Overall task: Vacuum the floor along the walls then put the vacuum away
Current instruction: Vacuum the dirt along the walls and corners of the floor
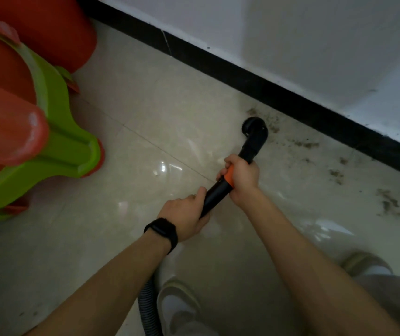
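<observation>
Nearest, a grey ribbed hose runs past a pale shoe on the tiled floor. Above it the left hand, a black band on its wrist, curls round the lower end of the black wand, and just ahead the right hand grips the wand at its orange collar. Farther on, the round nozzle sits low at the floor near the black skirting, among specks of dirt trailing right below the white wall; red and green stools stand well to the left.
</observation>
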